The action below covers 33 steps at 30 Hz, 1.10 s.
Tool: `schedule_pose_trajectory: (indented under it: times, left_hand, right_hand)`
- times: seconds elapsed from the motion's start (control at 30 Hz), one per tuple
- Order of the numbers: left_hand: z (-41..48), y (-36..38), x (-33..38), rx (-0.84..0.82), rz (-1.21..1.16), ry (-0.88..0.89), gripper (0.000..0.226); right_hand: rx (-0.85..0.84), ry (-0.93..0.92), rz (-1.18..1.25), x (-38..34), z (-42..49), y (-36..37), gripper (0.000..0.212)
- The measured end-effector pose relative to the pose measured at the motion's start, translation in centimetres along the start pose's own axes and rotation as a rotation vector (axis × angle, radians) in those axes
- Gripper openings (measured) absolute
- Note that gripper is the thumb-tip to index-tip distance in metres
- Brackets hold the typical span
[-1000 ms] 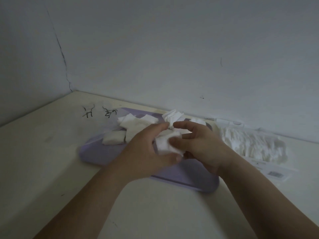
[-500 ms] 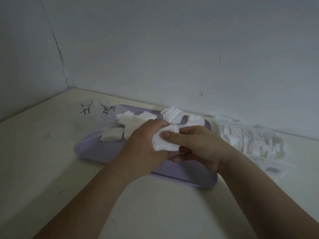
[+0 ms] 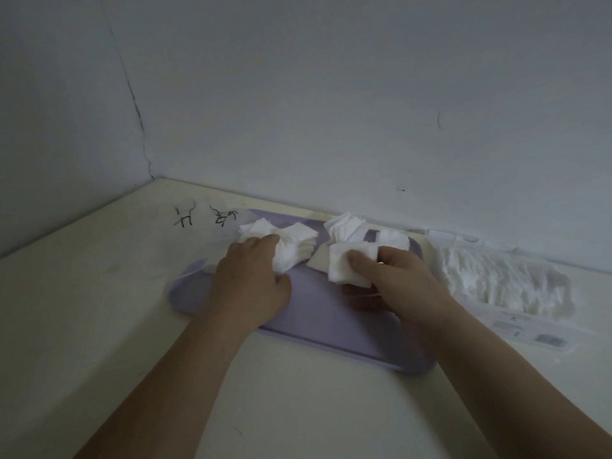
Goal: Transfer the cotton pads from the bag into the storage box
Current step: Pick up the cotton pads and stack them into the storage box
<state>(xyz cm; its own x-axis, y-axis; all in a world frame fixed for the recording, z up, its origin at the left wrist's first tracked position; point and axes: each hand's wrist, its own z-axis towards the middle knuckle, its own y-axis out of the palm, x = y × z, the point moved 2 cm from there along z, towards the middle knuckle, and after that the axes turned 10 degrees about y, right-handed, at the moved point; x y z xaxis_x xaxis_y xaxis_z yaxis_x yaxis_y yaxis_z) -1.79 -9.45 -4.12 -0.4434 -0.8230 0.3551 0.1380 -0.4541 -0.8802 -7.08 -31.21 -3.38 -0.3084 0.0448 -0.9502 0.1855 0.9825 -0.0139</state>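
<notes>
A shallow lilac storage box (image 3: 318, 329) lies on the cream table against the wall. White square cotton pads sit in it in loose stacks: one at the back left (image 3: 294, 246), one at the back middle (image 3: 344, 226). My left hand (image 3: 251, 279) rests over the left stack, fingers curved round its near side. My right hand (image 3: 394, 279) pinches a small stack of pads (image 3: 347, 266) between thumb and fingers above the box. The clear bag (image 3: 503, 279), still holding many pads, lies to the right.
Walls meet in a corner behind the box. Black scribbles (image 3: 205, 217) mark the table at the back left. The bag's printed flap with a barcode (image 3: 546, 339) lies flat at the right.
My hands have parted: the left moved off the shared pads onto the left stack, while the right kept the small stack and shifted right.
</notes>
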Motion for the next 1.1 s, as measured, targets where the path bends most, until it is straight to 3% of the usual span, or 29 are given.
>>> schedule_pose_trajectory:
  times: [0.23, 0.33, 0.43, 0.53, 0.63, 0.7, 0.8, 0.93, 1.03, 1.1]
  left_hand:
    - [-0.3, 0.2, 1.3, -0.083, -0.247, 0.013, 0.031]
    - [-0.1, 0.5, 1.1, -0.037, -0.329, 0.035, 0.024]
    - [-0.4, 0.2, 0.7, -0.11, -0.237, -0.017, 0.049]
    - [-0.4, 0.4, 0.7, -0.183, -0.285, -0.044, 0.054]
    - [-0.5, 0.4, 1.0, -0.214, -0.414, -0.086, 0.034]
    - [-0.4, 0.2, 0.9, -0.148, -0.468, -0.095, 0.016]
    - [-0.2, -0.9, 1.1, -0.038, -0.695, -0.101, 0.018]
    - [-0.5, -1.8, 3.0, -0.078, -1.155, -0.07, 0.007]
    - [-0.8, -1.0, 4.0, -0.103, -1.287, -0.043, 0.019]
    - [-0.8, -0.7, 4.0, -0.074, -1.247, -0.047, 0.02]
  right_hand:
    - [-0.067, 0.022, -0.025, 0.8, 0.9, -0.2, 0.022]
    - [-0.07, 0.026, -0.053, 1.0, 1.2, -0.4, 0.024]
    - [-0.075, 0.024, -0.069, 1.0, 1.3, -0.5, 0.026]
    - [-0.078, 0.022, -0.089, 1.1, 1.5, -0.6, 0.026]
    - [-0.096, 0.021, -0.117, 1.1, 1.7, -0.6, 0.027]
    - [-0.103, 0.023, -0.111, 1.2, 1.7, -0.6, 0.027]
    - [-0.099, 0.019, -0.118, 1.2, 1.6, -0.6, 0.026]
    - [-0.092, -0.005, -0.147, 1.0, 1.3, -0.4, 0.026]
    - [-0.144, -0.013, -0.128, 0.7, 0.7, -0.1, 0.035]
    - [-0.233, -0.013, -0.09, 0.4, 0.2, 0.3, 0.032]
